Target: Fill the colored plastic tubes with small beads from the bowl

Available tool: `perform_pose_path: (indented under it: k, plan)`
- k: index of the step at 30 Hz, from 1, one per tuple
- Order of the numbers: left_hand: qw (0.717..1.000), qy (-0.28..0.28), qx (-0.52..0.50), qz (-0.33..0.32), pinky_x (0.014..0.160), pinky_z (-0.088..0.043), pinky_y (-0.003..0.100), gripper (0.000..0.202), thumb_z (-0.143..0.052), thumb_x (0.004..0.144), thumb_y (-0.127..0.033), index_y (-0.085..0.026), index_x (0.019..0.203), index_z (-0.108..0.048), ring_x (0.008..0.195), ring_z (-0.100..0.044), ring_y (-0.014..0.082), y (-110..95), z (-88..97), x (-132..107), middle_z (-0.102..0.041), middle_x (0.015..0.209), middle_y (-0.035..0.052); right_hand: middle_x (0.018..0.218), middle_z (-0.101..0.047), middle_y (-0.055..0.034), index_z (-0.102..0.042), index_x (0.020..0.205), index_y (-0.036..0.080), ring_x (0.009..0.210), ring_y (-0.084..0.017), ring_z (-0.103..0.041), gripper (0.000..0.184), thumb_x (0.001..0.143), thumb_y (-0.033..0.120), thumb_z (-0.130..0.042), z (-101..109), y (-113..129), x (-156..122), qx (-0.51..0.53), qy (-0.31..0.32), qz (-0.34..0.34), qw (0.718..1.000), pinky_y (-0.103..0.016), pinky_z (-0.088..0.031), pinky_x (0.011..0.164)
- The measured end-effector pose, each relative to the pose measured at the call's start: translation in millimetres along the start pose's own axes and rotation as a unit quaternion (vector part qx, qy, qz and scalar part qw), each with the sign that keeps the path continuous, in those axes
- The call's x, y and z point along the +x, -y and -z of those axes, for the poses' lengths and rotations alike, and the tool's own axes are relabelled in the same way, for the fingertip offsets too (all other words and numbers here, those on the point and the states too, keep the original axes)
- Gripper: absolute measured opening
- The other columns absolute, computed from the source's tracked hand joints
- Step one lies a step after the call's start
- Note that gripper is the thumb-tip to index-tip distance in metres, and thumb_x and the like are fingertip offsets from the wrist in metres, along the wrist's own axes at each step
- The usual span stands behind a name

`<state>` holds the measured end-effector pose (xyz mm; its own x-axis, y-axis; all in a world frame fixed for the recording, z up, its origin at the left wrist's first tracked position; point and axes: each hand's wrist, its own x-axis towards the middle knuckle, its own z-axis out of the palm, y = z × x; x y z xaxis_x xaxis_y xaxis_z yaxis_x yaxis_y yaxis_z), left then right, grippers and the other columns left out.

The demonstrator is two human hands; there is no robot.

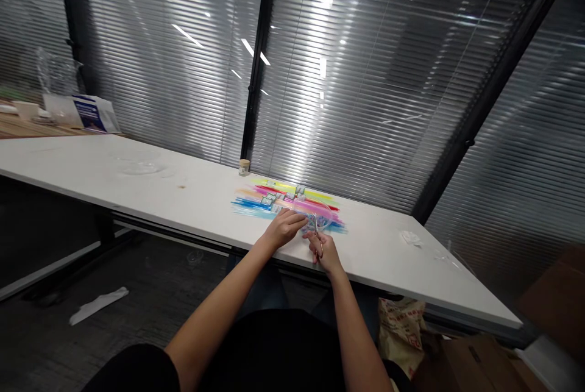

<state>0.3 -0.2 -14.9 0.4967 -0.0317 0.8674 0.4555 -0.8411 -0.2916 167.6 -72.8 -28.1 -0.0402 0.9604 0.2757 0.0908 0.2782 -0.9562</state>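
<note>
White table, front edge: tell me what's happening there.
A person has scissors in the right hand, blades at a clear bowl. The left hand is beside it; whether it holds anything is too small to tell. Colourful strips lie spread behind on the table.

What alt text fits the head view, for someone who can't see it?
A person's right hand holds scissors beside the left hand, near a clear container on a white table. Coloured strands lie beyond the hands; slatted blinds hang behind.
</note>
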Motion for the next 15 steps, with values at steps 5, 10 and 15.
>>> perform_pose_path:
  k: [5, 10, 15]
  plan:
    - [1.000, 0.009, -0.001, 0.001, 0.075, -0.047, 0.033, 0.025, -0.046, 0.093, -0.013, -0.020, 0.102, -0.068, 0.083, -0.063, 0.0168, 0.7, 0.2, -0.9, -0.071, 0.098, 0.0085, 0.048, -0.038, 0.0074, -0.063, 0.079, 0.014, 0.031, -0.008, -0.035, 0.054, 0.074, 0.068, -0.060, 0.4, -1.5, 0.2, -0.007, 0.001, 0.006, 1.000, -0.022, -0.027, 0.031]
    - [1.000, -0.027, 0.011, -0.004, 0.073, -0.048, 0.033, 0.026, -0.047, 0.088, -0.007, -0.018, 0.102, -0.065, 0.083, -0.064, 0.0177, -2.6, 1.5, 3.0, -0.071, 0.096, 0.0084, 0.048, -0.036, 0.0074, -0.063, 0.080, 0.015, 0.032, -0.007, -0.035, 0.052, 0.076, 0.066, -0.061, 1.1, -1.7, 0.3, -0.014, 0.006, 0.013, 1.000, -0.022, -0.028, 0.032]
    - [0.998, -0.047, 0.024, 0.019, 0.072, -0.051, 0.033, 0.030, -0.045, 0.082, -0.006, -0.017, 0.101, -0.065, 0.084, -0.064, 0.0189, -4.9, 1.3, 5.1, -0.070, 0.096, 0.0098, 0.047, -0.037, 0.0071, -0.064, 0.082, 0.015, 0.032, -0.009, -0.038, 0.051, 0.077, 0.065, -0.060, 1.9, -3.6, 0.9, -0.030, 0.000, 0.017, 0.999, -0.021, -0.027, 0.032]
